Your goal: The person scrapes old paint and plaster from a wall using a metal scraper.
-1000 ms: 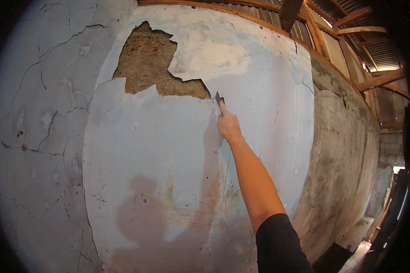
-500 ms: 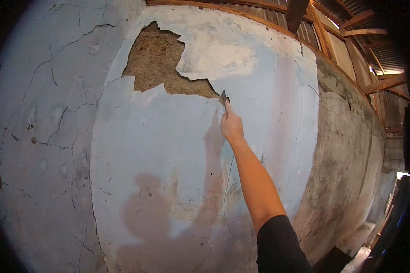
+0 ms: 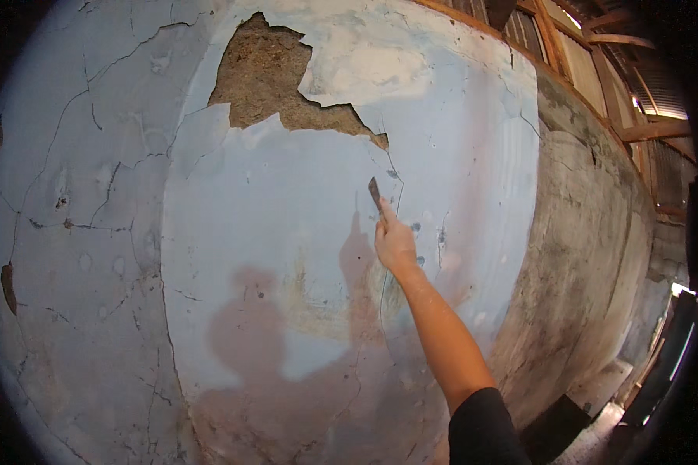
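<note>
A small dark scraper rests its blade against a pale blue painted wall, just below a patch of bare brown plaster. The right hand grips its handle; the left hand is out of view. Cracks run nearby, so prying could likely drop loose paint slabs onto the person.

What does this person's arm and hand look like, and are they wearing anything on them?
Only one arm shows, the right one, coming up from the lower edge. The right hand is bare: no glove, ring or watch is visible. The forearm is bare too, up to a short black sleeve that covers the upper arm. The left hand is out of view.
</note>
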### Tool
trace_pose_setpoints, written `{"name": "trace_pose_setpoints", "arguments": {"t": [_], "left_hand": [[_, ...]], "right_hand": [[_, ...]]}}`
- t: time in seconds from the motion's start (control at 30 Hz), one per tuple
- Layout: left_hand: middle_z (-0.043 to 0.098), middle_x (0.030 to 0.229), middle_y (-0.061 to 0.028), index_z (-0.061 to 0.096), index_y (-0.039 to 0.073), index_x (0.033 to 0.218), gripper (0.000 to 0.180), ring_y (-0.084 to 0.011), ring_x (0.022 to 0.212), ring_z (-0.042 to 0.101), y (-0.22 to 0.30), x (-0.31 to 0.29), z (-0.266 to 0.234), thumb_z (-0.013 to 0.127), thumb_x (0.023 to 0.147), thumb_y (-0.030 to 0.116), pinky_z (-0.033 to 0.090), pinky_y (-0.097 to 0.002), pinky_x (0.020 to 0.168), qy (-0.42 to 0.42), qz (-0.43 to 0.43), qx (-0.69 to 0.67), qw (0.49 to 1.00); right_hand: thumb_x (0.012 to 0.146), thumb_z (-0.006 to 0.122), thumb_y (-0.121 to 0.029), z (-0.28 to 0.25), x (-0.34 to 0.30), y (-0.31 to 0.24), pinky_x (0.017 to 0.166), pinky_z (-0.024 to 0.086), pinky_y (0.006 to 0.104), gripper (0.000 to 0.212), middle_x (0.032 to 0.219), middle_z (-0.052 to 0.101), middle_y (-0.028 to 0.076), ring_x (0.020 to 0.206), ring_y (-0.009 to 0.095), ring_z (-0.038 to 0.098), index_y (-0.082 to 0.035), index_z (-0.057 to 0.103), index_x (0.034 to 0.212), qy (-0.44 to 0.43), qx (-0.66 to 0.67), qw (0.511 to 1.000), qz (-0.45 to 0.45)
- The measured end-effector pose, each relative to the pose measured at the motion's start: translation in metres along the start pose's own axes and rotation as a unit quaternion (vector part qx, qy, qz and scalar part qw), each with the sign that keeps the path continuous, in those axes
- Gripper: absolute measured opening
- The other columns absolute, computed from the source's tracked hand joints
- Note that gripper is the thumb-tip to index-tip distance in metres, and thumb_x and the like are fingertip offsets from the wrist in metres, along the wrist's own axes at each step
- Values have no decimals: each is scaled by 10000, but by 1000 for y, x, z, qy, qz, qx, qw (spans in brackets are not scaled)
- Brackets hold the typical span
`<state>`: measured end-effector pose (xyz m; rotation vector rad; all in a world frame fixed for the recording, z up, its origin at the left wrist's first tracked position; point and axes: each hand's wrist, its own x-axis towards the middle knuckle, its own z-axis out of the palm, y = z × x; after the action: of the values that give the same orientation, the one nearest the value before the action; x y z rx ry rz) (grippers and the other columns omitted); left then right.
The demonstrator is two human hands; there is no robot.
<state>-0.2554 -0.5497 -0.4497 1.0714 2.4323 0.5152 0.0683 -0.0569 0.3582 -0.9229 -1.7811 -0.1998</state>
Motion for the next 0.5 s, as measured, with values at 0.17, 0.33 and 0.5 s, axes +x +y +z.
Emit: {"name": "trace_pose_setpoints", "arguments": {"t": [0.17,0.33,0.5], "left_hand": [[695,1275,-132,696,151,1248,429,-320,1202,624,-38,-29,4,595,986,475,483,-498,1017,-20,1,25,999],[698,1277,-128,703,161,1242,433,-320,1213,620,-67,-55,12,591,985,491,476,-500,1028,-41,1,54,998],[701,1279,-125,709,171,1237,438,-321,1225,617,-82,-75,11,586,984,506,470,-502,1040,-64,-2,92,994]], "right_hand": [[1002,541,-208,-15,-19,-19,909,528,531,507,1000,720,269,965,471,687,-204,506,1507,74,-4,997,-19],[1000,537,-236,-10,-21,-36,941,523,535,477,1081,716,269,1046,466,675,-198,536,1475,9,-62,998,23],[1003,520,-247,-10,-3,-9,979,516,531,455,1174,706,252,1125,450,657,-188,559,1453,-10,-92,994,51]]}}
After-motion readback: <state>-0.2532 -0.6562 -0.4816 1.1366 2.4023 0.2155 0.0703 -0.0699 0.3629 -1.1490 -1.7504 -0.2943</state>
